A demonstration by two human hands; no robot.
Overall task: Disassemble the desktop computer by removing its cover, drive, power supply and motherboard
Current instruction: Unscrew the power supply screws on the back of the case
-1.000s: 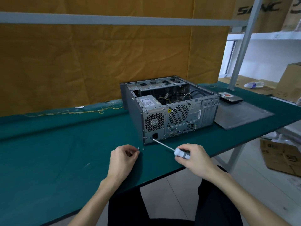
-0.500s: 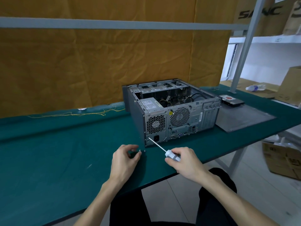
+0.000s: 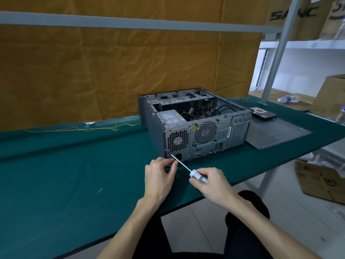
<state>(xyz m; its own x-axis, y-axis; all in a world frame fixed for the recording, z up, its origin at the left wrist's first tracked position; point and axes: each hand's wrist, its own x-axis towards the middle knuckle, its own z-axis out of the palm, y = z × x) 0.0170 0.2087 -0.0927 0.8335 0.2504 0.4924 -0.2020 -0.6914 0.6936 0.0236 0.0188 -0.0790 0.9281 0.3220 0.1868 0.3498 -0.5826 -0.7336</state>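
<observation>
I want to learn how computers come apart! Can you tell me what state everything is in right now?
computer case: lying on its side, open on top
cover: off, flat on the table beside the case
drive: out, resting on the cover
power supply: still inside the case
screwdriver: tip at the case's rear lower left corner
right hand: grips the screwdriver handle
left hand: fingers curled beside the shaft

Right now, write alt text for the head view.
A person's right hand holds a screwdriver, its tip at the lower left corner of an open computer case's rear panel, while the left hand pinches near the shaft. The case sits on a green table; its cover and a drive lie to the right.
</observation>
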